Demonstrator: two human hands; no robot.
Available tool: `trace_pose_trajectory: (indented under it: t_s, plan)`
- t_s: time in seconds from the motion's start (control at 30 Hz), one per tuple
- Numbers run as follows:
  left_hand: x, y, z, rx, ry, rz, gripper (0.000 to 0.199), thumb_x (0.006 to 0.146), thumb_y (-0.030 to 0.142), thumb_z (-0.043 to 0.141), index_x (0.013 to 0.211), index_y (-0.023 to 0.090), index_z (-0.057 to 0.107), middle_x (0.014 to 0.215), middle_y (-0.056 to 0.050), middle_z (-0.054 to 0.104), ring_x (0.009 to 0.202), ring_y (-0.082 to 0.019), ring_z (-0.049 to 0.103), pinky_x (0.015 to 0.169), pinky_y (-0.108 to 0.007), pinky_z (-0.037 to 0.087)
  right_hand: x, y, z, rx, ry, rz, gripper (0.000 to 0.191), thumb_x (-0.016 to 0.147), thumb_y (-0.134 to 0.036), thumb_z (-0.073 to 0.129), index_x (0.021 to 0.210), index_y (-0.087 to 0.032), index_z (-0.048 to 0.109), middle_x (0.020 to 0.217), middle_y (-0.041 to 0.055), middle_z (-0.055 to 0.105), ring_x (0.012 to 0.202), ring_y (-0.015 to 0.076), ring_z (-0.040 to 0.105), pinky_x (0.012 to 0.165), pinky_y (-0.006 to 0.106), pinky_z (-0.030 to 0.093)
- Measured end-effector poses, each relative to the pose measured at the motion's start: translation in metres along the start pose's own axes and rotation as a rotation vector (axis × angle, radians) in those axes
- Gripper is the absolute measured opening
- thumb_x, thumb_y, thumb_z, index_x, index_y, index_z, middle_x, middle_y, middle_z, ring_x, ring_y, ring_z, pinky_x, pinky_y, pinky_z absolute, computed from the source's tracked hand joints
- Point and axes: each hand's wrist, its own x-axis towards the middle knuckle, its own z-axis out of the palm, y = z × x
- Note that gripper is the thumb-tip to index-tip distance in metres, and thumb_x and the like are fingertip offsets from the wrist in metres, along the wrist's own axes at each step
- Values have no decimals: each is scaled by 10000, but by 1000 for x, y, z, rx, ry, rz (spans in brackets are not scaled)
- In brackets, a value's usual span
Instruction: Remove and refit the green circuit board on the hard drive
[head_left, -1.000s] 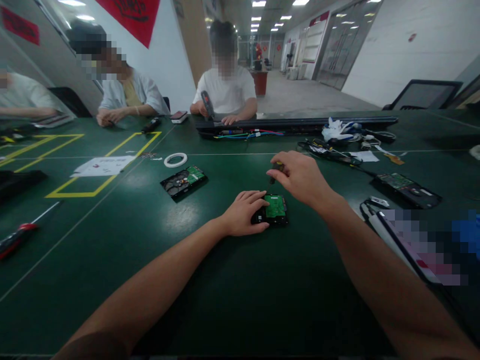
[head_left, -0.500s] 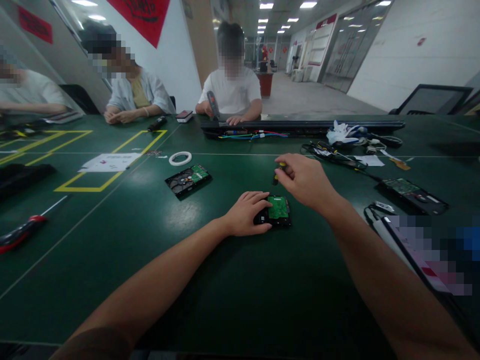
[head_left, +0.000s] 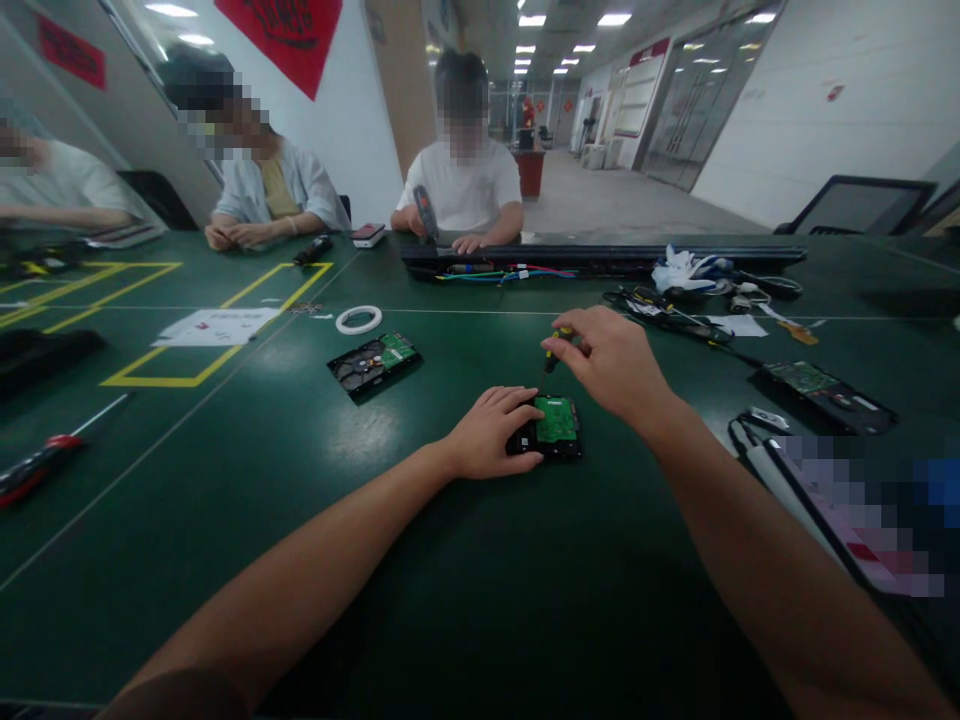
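My left hand [head_left: 495,432] rests over the left part of a hard drive [head_left: 556,420] with a green circuit board, holding it against the green table. Above the drive's far edge, my right hand [head_left: 600,355] pinches a small black-and-yellow screwdriver [head_left: 556,350]. The screwdriver points down; its tip is too small to make out. To the left of my hands lies a second hard drive [head_left: 374,366], near a white tape ring [head_left: 358,320].
Another drive [head_left: 823,396] and a pixelated flat object [head_left: 847,520] lie at right. Cables [head_left: 660,308] and gloves [head_left: 686,270] sit farther back, beside a long black bar [head_left: 615,257]. A red-handled screwdriver [head_left: 45,465] is at left. Three people sit across the table.
My right hand has shifted slightly, and the screwdriver in it is tilted a little differently. My left hand stays on the drive.
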Motion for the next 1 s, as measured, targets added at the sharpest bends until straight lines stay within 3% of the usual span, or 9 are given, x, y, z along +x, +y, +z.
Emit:
trace_pose_trajectory:
  t_s: [0.17,0.33,0.6,1.0]
  plan:
    - [0,0,0,6,10,-1,616,923,565,730,1410,208,608,1631,-185,483,1509,-380,459,1251,-586,351,-1,0,1,-11,51,0,284,1037,-388,617,1100,-172,791,959,123,721,867,263,649,827,400,488]
    - [0,1,-2,-8,1,1,608,926,561,731,1417,228,600,1635,-175,482,1513,-381,456,1245,-605,355,0,3,-2,-28,48,-14,243,1027,-322,611,1025,-175,805,958,125,736,881,269,658,832,411,492]
    - [0,0,0,-3,22,8,606,928,570,725,1406,217,608,1621,-182,496,1510,-377,459,1242,-601,361,0,-2,-9,58,-15,-59,205,989,-259,618,1091,-177,776,1011,118,757,866,258,667,811,407,493]
    - [0,0,0,-18,6,-6,599,928,561,728,1412,229,605,1628,-179,492,1515,-384,456,1247,-621,340,-3,-4,-13,103,-111,-23,342,954,-121,507,1215,-197,715,1029,88,801,855,249,722,802,379,489]
